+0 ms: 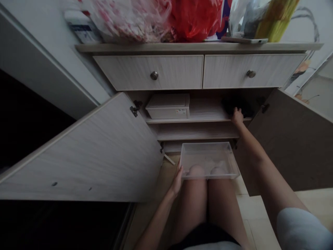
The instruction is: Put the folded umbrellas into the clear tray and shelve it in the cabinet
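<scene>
A clear plastic drawer bin (208, 160) rests on my knees, and its see-through base shows them beneath. My left hand (178, 178) grips its left side. My right hand (237, 117) reaches into the right end of the cabinet's upper shelf (205, 109). Its fingers are closed on a soft-looking black bundle (240, 107), whose exact kind is lost in the shadow. On the same shelf, at the left, stands a white lidded storage box (169, 106) with a small label on its front.
Two cabinet doors swing outward, the left door (99, 152) and the right door (291, 142). Above are two closed drawers with round knobs. The cabinet top (182, 48) carries a pink-white plastic bag (132, 21), a red plastic bag (196, 19) and a white bottle (82, 27).
</scene>
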A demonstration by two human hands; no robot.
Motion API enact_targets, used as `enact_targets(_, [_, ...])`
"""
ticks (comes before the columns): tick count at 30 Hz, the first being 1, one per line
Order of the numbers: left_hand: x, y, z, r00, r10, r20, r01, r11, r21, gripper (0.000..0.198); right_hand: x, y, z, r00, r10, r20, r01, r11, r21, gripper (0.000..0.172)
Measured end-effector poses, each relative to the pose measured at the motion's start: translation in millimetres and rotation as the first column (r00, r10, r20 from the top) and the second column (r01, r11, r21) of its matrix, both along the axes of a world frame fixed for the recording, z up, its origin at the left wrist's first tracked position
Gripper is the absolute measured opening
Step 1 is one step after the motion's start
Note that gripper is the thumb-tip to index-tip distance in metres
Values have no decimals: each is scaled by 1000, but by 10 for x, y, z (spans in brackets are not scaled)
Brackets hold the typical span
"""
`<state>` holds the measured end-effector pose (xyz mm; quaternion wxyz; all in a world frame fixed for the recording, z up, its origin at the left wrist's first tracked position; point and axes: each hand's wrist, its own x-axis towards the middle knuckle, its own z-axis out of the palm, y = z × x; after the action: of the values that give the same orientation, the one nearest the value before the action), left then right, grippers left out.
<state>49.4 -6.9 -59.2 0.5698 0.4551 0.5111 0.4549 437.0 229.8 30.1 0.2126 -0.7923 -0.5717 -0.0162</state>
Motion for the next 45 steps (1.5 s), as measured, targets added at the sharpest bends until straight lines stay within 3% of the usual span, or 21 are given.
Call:
enact_targets(3, [4,-3,2,1000,8,-2,-8,1000,-11,74,5,-132,39,993,-73,-89,79,995,60,44])
enact_targets(9, [-8,-6,-52,999,-2,42,4,999,-36,83,51,-608,147,961,146,-237,-90,968,232,37])
enact_targets(12, [-10,-5,-65,999,-8,44,11,998,-69,82,62,-931,182,869,323,-376,-219,931,293,33])
enact_targets(16, [-1,-6,-46,998,-35,44,36,999,-30,87,-38,-1414,189,717,540,-440,-419,839,346,37])
enact_targets(22, [21,-10,-28,999,-20,43,20,1000,9,85,-340,-1936,99,522,675,-522,-648,711,272,40])
enact_targets(29, [16,-26,-23,999,24,37,-22,999,-48,70,-485,-1965,-127,459,799,-389,-803,561,203,25])
enact_targets(36, [-5,-33,-5,999,0,52,2,999,-34,73,-558,-1813,-292,464,840,-282,-834,522,180,23])
enact_targets(39, [-17,-27,-23,999,-13,41,14,999,-32,75,-580,-1764,-300,509,837,-202,-835,537,118,27])
enact_targets(45, [-36,-22,-67,998,-12,56,12,1000,7,80,-654,-1713,-319,651,755,78,-741,654,-153,33])
